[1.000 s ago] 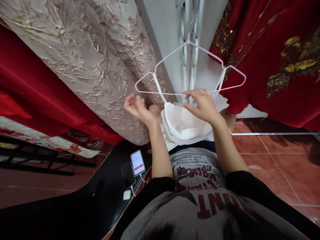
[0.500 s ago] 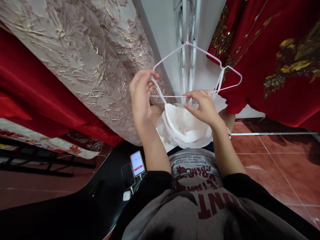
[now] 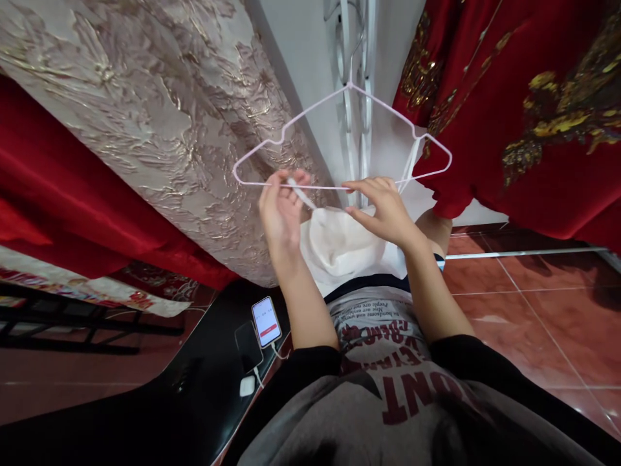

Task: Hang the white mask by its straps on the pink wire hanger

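Observation:
A pale pink clothes hanger (image 3: 317,103) is upright in front of me, its hook at the top. Below it, over my lap, hangs a white garment (image 3: 334,243) with thin straps. One white strap (image 3: 411,162) loops over the hanger's right shoulder. My left hand (image 3: 283,210), partly blurred, pinches the other strap (image 3: 303,196) by the lower bar, under the hanger's left arm. My right hand (image 3: 381,206) has its fingers curled over the middle of the lower bar, thumb apart below it.
Left of the hanger hangs a pinkish embossed fabric (image 3: 184,116); red gold-trimmed cloth (image 3: 485,129) hangs at right. White metal rails (image 3: 367,123) stand behind. A lit phone (image 3: 266,322), a dark phone (image 3: 249,346) and a white charger (image 3: 247,386) lie on a black surface (image 3: 145,388).
My left hand has come down with the strap from the hanger's left shoulder to the lower bar, uncovering the hanger's left end. The hanger and right hand have shifted slightly left.

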Demonstrator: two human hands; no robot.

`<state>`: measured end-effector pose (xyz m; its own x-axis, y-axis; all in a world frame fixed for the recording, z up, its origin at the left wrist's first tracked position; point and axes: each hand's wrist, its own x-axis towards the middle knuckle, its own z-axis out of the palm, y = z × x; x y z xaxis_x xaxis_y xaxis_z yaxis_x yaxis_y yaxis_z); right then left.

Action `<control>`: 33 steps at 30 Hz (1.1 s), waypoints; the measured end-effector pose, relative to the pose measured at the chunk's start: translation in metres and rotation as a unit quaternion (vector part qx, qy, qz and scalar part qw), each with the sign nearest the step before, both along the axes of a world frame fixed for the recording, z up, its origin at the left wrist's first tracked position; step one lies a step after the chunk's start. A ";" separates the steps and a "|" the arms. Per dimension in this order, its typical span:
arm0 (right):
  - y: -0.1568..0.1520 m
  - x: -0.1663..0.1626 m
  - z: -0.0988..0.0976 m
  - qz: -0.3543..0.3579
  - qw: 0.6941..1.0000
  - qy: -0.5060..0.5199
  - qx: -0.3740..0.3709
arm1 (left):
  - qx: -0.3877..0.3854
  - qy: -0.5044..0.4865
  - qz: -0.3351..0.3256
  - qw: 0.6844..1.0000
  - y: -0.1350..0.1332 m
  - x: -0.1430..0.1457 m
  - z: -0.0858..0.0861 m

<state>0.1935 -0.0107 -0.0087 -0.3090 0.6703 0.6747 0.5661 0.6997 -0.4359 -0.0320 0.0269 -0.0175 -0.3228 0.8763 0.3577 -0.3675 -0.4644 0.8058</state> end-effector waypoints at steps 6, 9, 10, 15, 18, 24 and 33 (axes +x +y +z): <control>0.012 0.034 -0.008 -0.213 0.897 0.338 0.190 | -0.001 -0.004 -0.022 1.000 -0.006 0.026 0.010; 0.034 0.066 -0.012 -0.206 0.907 0.360 0.078 | -0.007 -0.009 -0.024 1.000 -0.007 0.025 0.011; 0.040 0.074 -0.012 -0.182 0.924 0.335 0.025 | -0.008 -0.010 -0.024 1.000 -0.007 0.025 0.011; 0.041 0.079 0.006 -0.072 0.961 0.251 -0.085 | -0.007 -0.006 -0.018 1.000 -0.007 0.024 0.012; 0.040 0.071 0.025 -0.069 0.952 0.295 -0.047 | 0.008 -0.020 -0.030 0.999 -0.005 0.023 0.010; 0.065 0.095 0.024 -0.059 0.941 0.326 0.060 | 0.003 -0.023 -0.051 0.998 -0.004 0.024 0.010; 0.039 0.077 -0.030 -0.157 0.840 0.446 0.264 | -0.020 -0.047 -0.057 0.997 -0.005 0.025 0.012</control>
